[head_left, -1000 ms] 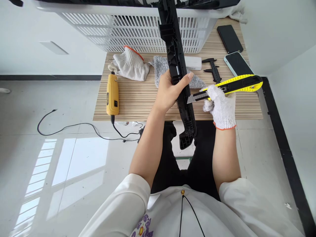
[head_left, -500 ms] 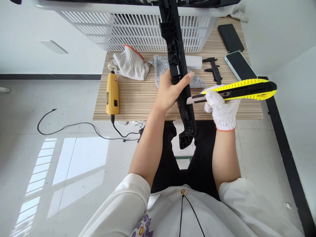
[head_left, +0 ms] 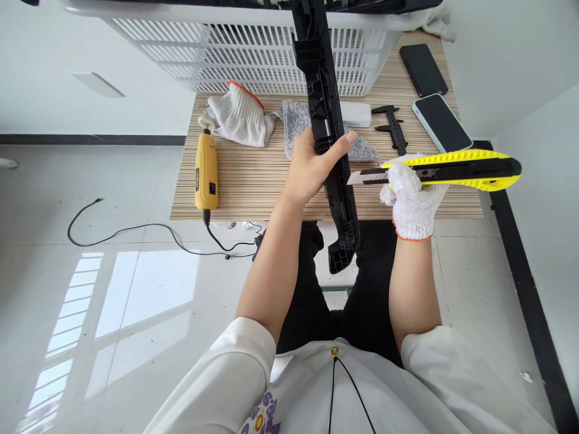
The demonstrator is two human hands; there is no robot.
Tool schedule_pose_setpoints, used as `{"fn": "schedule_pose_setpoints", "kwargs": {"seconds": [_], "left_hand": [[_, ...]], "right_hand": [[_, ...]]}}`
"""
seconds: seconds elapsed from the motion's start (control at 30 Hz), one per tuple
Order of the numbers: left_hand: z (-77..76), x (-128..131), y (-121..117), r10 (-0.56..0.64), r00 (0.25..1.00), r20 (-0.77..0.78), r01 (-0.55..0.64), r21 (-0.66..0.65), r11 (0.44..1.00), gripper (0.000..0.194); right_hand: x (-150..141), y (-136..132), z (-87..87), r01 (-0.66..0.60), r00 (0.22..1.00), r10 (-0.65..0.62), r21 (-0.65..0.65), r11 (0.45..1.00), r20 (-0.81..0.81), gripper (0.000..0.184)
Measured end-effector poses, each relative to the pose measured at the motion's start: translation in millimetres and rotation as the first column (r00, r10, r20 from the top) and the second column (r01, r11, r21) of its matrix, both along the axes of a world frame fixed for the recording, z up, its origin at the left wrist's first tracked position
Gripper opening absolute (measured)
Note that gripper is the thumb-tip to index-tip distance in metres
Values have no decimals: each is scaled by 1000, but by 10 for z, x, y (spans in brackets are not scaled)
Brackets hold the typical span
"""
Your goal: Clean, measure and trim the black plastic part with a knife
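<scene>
My bare left hand is wrapped round a long black plastic part with ribs and hollows along its face. The part runs from the basket at the top down past the table's front edge, where its hooked lower end hangs over my lap. In a white knit glove with an orange cuff, my right hand grips a yellow and black utility knife. Its blade is out and points left, the tip at the right edge of the black part; whether they touch I cannot tell.
Behind stands a white slatted basket holding black parts. On the wood-grain table lie a yellow rotary tool with a cord, a glove, a grey cloth, a white box, a caliper and two phones.
My right hand has moved the knife a little to the right, and its handle sits slightly lower. The left hand and the black part have stayed in place.
</scene>
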State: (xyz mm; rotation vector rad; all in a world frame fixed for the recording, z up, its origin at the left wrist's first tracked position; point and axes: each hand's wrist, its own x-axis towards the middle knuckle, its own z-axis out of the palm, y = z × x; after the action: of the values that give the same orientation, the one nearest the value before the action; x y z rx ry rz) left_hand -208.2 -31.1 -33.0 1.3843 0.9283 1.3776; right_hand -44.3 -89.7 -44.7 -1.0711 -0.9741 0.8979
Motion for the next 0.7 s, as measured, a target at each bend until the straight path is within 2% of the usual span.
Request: {"fn": "schedule_pose_setpoints", "kwargs": {"seconds": [0.17,0.33,0.47,0.57,0.63,0.7], "left_hand": [[-35,-8,27,18,999,-34,-17,29,999,50],[-26,-5,21,21,1000,-16,-20,17,1000,50],[-4,8,5,33,999,-14,-34,-23,999,46],[0,11,3,26,1000,-13,-26,-25,999,44],[1,8,3,23,1000,-11,-23,-32,999,43],[-1,4,2,24,1000,-16,-24,-32,999,42]], "right_hand": [[-108,-74,131,-18,999,19,-34,999,39,34],[-86,-70,98,0,1000,0,-9,1000,18,23],[-89,-74,141,-64,989,70,-53,997,127,31],[-111,-91,199,-42,976,53,-58,997,213,33],[-103,-102,216,-29,977,41,-60,998,211,36],[-69,-113,216,-88,979,106,-110,990,175,38]]}}
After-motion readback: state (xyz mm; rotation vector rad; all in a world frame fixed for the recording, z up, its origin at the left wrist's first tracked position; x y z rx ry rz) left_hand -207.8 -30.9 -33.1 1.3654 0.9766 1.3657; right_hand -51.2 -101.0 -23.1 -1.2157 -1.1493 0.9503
